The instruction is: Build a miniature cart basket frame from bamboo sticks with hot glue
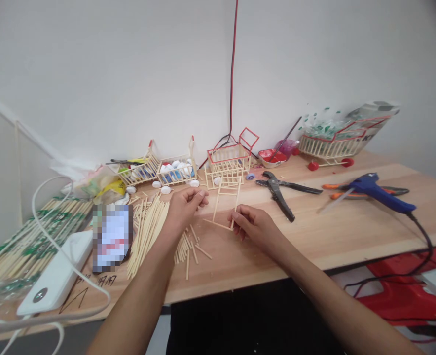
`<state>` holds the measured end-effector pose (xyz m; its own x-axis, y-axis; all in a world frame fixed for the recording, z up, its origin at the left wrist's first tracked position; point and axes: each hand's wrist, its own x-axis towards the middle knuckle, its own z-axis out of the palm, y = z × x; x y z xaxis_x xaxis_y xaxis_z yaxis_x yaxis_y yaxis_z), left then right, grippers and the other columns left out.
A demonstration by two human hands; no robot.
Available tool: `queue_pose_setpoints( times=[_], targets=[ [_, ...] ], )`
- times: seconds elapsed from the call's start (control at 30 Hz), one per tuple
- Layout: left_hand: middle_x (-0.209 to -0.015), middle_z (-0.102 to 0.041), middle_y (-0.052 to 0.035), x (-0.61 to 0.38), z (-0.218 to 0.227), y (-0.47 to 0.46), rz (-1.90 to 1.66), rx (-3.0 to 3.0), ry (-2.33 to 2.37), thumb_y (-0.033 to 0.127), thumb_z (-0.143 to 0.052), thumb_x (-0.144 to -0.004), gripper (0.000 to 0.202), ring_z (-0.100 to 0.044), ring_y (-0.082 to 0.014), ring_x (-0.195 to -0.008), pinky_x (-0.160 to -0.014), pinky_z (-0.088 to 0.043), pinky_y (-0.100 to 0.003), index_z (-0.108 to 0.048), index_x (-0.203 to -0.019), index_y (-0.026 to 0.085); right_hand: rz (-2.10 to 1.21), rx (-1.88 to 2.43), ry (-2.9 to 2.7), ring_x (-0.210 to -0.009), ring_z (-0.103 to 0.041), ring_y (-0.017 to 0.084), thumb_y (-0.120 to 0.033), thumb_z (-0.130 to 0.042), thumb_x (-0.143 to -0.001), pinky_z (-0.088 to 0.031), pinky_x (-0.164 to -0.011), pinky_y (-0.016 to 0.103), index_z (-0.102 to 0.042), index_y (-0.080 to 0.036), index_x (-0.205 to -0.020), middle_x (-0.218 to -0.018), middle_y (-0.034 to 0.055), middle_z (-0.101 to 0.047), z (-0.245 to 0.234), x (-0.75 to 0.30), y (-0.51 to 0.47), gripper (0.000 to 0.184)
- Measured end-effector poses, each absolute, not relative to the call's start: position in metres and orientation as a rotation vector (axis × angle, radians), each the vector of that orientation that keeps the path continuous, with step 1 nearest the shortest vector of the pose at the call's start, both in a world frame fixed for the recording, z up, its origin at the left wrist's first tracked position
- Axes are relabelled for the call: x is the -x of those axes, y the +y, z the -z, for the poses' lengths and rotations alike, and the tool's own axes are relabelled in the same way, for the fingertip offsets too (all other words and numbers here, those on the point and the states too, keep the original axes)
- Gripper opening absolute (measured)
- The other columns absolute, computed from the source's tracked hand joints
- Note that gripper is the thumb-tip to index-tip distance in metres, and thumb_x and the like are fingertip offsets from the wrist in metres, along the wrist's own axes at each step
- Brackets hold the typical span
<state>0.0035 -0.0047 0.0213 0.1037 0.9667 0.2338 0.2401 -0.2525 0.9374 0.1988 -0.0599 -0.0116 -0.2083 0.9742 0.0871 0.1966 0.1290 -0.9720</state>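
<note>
My right hand [248, 222] pinches a small frame of wooden sticks [228, 195] by its lower right side. The frame has a few crossbars near its top, and one stick juts out to the left at its lower end. My left hand [189, 203] is to the left of the frame, apart from it, with thumb and fingertips closed together. Whatever those fingertips hold, if anything, is too small to make out. Below and behind my left hand lies a pile of loose wooden sticks [147, 231], with shorter cut pieces [193, 246] beside it.
Stick-built model carts [229, 158] line the wall, several with wheels. Pliers [277, 192], a blue glue gun [379, 190] and a red paint tray [272, 158] are to the right. At left are a white power strip [55, 271], a cable and bundled sticks [44, 231].
</note>
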Motion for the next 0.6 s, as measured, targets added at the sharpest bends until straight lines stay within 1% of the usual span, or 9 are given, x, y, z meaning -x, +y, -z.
queue_pose_setpoints(
  times=[0.27, 0.43, 0.6],
  targets=[
    [-0.071, -0.069, -0.0058, -0.0028, -0.0212, -0.0051, -1.239, -1.561, 1.219, 0.041, -0.061, -0.078, 0.029, -0.059, -0.0136, -0.064, -0.057, -0.042, -0.024, -0.072, -0.080, 0.014, -1.164, 1.186, -1.562, -0.052, -0.051, 0.009, -0.034, -0.047, -0.091, -0.041, -0.050, 0.021, -0.058, -0.018, -0.075, -0.062, -0.0016, -0.057, 0.0130, -0.1989, -0.0595, 0.025],
    [-0.074, -0.070, -0.0063, -0.0036, -0.0177, -0.0032, -1.186, -1.600, 1.234, 0.044, -0.062, -0.077, 0.032, -0.058, -0.0135, -0.064, -0.058, -0.042, -0.024, -0.071, -0.080, 0.013, -1.153, 1.171, -1.575, -0.052, -0.051, 0.009, -0.035, -0.047, -0.092, -0.041, -0.050, 0.021, -0.058, -0.018, -0.076, -0.063, -0.0017, -0.057, 0.0154, -0.1994, -0.0587, 0.026],
    [-0.072, -0.069, -0.0057, -0.0070, -0.0139, -0.0012, -1.138, -1.625, 1.229, 0.044, -0.062, -0.075, 0.033, -0.056, -0.0125, -0.062, -0.058, -0.042, -0.024, -0.070, -0.077, 0.012, -1.142, 1.179, -1.583, -0.052, -0.051, 0.010, -0.034, -0.047, -0.092, -0.041, -0.050, 0.021, -0.059, -0.018, -0.076, -0.062, -0.0017, -0.057, 0.0147, -0.1994, -0.0584, 0.025]
  ],
)
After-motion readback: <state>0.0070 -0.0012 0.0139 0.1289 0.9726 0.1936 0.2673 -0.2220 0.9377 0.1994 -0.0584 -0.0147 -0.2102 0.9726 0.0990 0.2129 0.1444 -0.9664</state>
